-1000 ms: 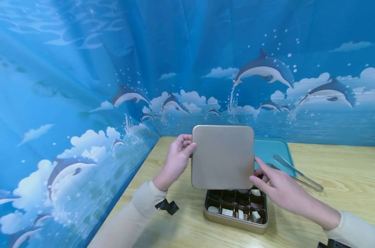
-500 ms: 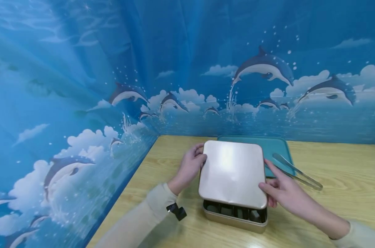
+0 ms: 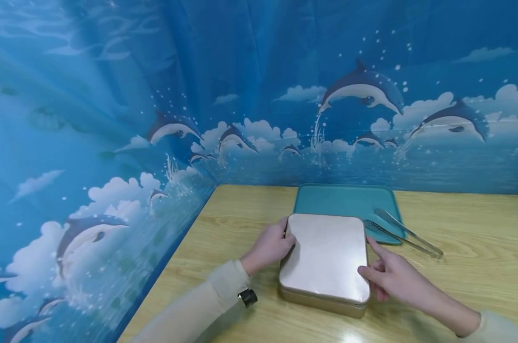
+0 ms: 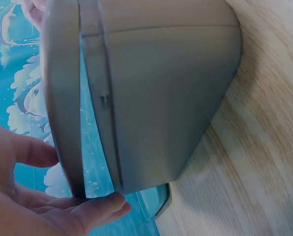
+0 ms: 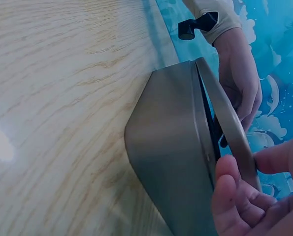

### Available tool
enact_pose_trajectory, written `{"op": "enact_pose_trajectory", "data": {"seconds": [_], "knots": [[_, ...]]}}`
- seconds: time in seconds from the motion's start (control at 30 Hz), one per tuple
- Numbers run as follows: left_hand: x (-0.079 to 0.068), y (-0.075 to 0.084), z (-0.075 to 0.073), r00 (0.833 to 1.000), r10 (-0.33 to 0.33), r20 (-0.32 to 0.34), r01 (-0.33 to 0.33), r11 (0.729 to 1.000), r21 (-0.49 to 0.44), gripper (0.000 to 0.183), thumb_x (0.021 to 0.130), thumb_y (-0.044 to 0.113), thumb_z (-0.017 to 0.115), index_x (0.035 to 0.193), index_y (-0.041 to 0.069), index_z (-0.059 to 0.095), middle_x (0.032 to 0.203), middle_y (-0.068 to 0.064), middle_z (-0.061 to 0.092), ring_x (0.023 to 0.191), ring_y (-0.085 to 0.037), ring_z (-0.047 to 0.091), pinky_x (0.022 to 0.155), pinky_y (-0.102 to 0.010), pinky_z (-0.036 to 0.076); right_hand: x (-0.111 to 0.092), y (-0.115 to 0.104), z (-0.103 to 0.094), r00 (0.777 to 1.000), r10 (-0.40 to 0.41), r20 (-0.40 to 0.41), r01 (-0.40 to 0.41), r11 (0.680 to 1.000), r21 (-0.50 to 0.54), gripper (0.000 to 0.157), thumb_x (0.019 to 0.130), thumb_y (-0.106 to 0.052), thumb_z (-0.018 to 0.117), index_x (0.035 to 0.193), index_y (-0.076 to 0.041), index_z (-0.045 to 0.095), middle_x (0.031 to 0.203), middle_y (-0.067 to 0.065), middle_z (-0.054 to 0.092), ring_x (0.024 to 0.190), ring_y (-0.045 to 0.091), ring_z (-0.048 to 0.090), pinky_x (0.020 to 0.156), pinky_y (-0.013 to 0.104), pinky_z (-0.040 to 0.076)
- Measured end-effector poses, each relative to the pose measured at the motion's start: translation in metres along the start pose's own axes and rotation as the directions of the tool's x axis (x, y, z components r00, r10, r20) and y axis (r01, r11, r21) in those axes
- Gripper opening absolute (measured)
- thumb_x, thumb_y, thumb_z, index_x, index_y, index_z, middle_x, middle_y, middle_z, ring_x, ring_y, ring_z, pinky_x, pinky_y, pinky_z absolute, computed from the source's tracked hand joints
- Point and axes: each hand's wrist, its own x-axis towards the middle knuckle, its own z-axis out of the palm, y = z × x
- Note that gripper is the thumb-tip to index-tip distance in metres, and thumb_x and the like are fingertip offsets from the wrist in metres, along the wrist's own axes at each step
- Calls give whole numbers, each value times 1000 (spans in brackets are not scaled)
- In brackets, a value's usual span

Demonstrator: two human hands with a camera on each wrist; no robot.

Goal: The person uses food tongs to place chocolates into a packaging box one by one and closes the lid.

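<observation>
Now both hands [image 3: 269,245] gripping lid [image 3: 325,257].

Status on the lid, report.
Left hand and right hand grip the lid by its edges. Lid over tin, gap at one side, not seated. Tongs on tray, clear of it.

Between the hands, the lid [image 3: 325,255] looks like brushed metal, pale gold with a soft satin sheen; the tin [image 3: 319,302] beneath matches it, smooth and matt; the counter [image 3: 469,238] is light wood grain, glossy; beyond the hands, a matt teal plastic tray [image 3: 340,200] and shiny steel tongs [image 3: 402,232].
</observation>
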Motion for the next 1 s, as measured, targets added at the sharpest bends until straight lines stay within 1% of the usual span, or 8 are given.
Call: {"op": "enact_pose_trajectory", "data": {"seconds": [0.17, 0.4, 0.43, 0.5, 0.63, 0.73, 0.87, 1.0], "knots": [[-1, 3, 2, 999, -19, 34, 19, 1000, 13, 60, 98, 17, 50, 153, 0, 35, 151, -20, 48, 123, -22, 60, 101, -37, 52, -1, 6, 5, 1000, 9, -18, -10, 999, -36, 97, 98, -29, 65, 155, 11, -1, 63, 6, 62, 45, 18, 55, 41, 31, 45], [-1, 1, 6, 998, -40, 55, 38, 998, 50, 61, 100, 19, 49, 154, -2, 31, 154, -21, 43, 134, -26, 53, 107, -42, 47, 1, 15, 9, 999, 32, -36, -33, 998, -46, 98, 95, -28, 68, 155, 11, 2, 65, 6, 62, 45, 16, 54, 40, 30, 46], [0, 0, 7, 997, -41, 58, 38, 998, 53, 61, 100, 20, 49, 155, -1, 31, 155, -21, 42, 132, -25, 55, 106, -41, 48, 2, 16, 9, 999, 28, -34, -30, 998, -50, 98, 95, -28, 69, 155, 11, 2, 65, 6, 62, 45, 16, 54, 40, 30, 46], [0, -2, 8, 997, -48, 67, 45, 998, 45, 62, 100, 20, 49, 156, 0, 29, 156, -20, 41, 114, -27, 64, 95, -41, 54, 2, 17, 10, 999, 17, -30, -19, 998, -55, 98, 95, -28, 68, 155, 12, 1, 65, 5, 62, 45, 16, 54, 40, 30, 45], [1, -6, 9, 996, -64, 64, 62, 998, 26, 64, 99, 21, 51, 156, 3, 30, 155, -20, 43, 90, -21, 64, 81, -35, 55, 3, 16, 9, 1000, 4, -31, -6, 997, -71, 99, 95, -30, 68, 154, 13, 1, 65, 4, 61, 44, 16, 52, 40, 30, 43], [2, -7, 9, 996, -70, 54, 69, 997, 25, 63, 99, 22, 53, 156, 5, 31, 154, -18, 45, 103, -17, 62, 87, -35, 53, 4, 15, 7, 999, 2, -33, -5, 996, -84, 99, 96, -33, 68, 155, 11, 2, 65, 4, 61, 42, 14, 49, 41, 30, 43], [1, -12, 8, 997, -49, 57, 49, 999, -2, 61, 101, 19, 53, 156, 4, 32, 153, -18, 46, 129, -25, 57, 103, -41, 50, 5, 12, 8, 999, 8, -45, -13, 994, -109, 98, 95, -34, 69, 157, 8, 5, 65, 5, 60, 43, 12, 47, 42, 30, 43], [0, -13, 7, 998, -17, 55, 17, 1000, -14, 59, 101, 18, 53, 155, 3, 33, 151, -18, 48, 136, -28, 52, 108, -43, 46, 6, 12, 7, 999, 24, -43, -28, 994, -109, 97, 95, -35, 69, 158, 5, 6, 64, 4, 58, 45, 11, 45, 43, 30, 42]]}}
